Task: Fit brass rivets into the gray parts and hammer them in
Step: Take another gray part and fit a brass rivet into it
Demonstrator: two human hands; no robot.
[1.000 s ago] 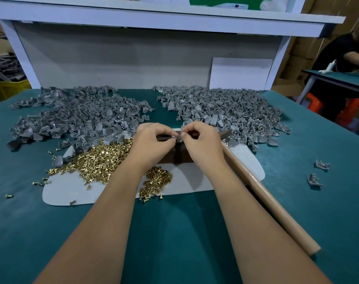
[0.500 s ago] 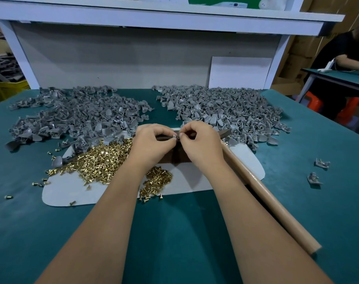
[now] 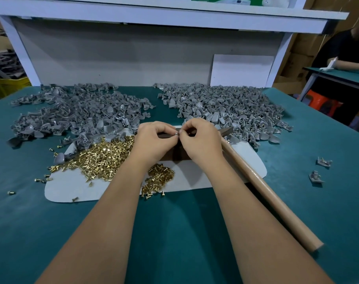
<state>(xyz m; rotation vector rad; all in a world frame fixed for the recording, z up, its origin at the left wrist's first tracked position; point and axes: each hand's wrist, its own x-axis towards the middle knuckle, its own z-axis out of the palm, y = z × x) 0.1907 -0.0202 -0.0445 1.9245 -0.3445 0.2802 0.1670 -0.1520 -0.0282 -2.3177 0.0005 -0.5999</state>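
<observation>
Teal table bears gray parts; white mat; hammer.

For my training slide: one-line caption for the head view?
Both hands, left hand and right hand, pinch a small gray part between brass rivets and the hammer.

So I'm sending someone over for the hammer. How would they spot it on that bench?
On the green table, find the white mat in front of the two gray heaps. The hammer lies across the mat's right edge, its handle running toward the near right. It is the only long brown wooden thing there; everything around it is small gray parts or brass rivets.
</observation>
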